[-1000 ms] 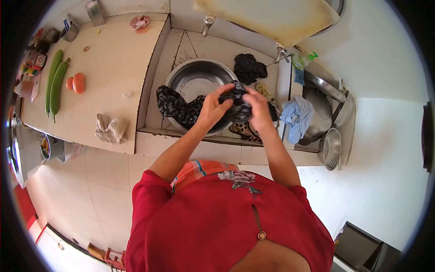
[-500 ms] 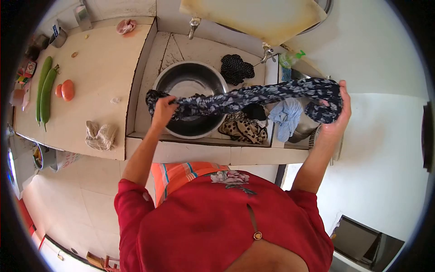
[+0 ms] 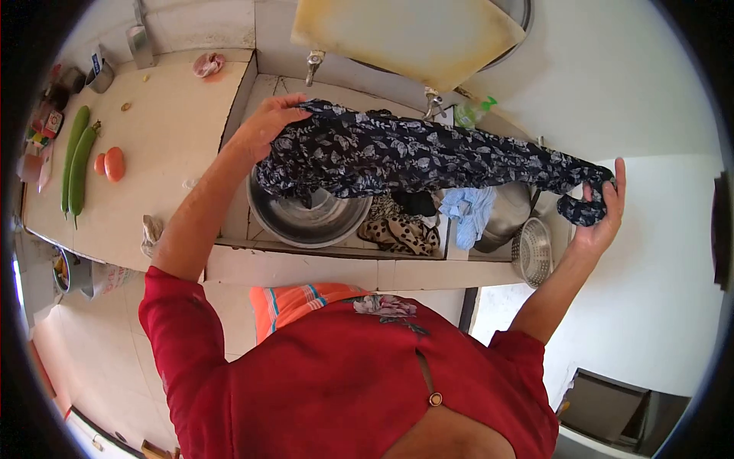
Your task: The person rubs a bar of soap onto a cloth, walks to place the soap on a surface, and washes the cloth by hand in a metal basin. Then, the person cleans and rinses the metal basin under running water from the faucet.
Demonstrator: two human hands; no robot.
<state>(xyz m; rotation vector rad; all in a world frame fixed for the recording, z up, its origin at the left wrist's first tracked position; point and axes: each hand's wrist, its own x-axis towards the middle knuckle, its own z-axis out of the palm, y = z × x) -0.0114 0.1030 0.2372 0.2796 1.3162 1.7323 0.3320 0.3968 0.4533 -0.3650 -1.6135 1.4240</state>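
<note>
A black garment with a white leaf or flower print stretches between my hands above the sink. My left hand is closed on its upper left edge. At the far right, my right hand grips the bunched, narrow end, with one finger sticking up. The left part of the cloth hangs spread over a steel basin and hides much of it. Below the cloth lie a spotted brown and black cloth and a light blue cloth.
Two taps stick out behind the sink. A steel colander and a green-topped bottle are at the right. On the left counter lie long green vegetables and tomatoes.
My left hand has moved up and away, spreading the twisted garment wider. My right hand has shifted right and slightly down. The view has tilted a little.
</note>
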